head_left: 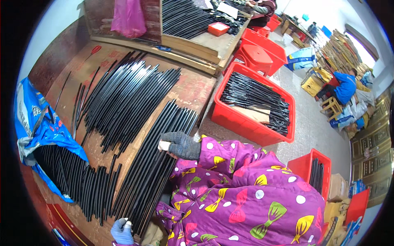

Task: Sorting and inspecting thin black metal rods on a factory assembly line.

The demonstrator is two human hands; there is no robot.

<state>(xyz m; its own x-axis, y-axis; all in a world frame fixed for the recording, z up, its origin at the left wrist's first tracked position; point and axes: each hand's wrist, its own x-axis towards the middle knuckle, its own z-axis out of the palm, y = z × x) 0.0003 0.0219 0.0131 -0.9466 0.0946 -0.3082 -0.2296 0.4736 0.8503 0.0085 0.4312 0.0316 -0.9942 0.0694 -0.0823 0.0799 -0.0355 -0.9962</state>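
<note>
Long thin black rods (143, 176) lie side by side in a slanting row on the wooden table, close in front of me. My right hand (182, 145), in a dark grey glove with a bare fingertip showing, lies across the row with its fingers curled on the rods. At the row's lower end is my left hand (122, 232), in a lighter blue-grey glove. Its fingers are drawn together beside the rod ends, and what they hold, if anything, is hidden. Farther back spreads a second batch of black rods (127, 98). More rods stick out of a blue plastic bag (61, 135) at the left.
A red crate (254, 137) of black pieces stands right of the table, by a red stool (255, 57). Another red crate (305, 158) holds rods. A pink bag (128, 18) hangs at the back. A person in blue (344, 87) sits far right; another person's arm shows at the top.
</note>
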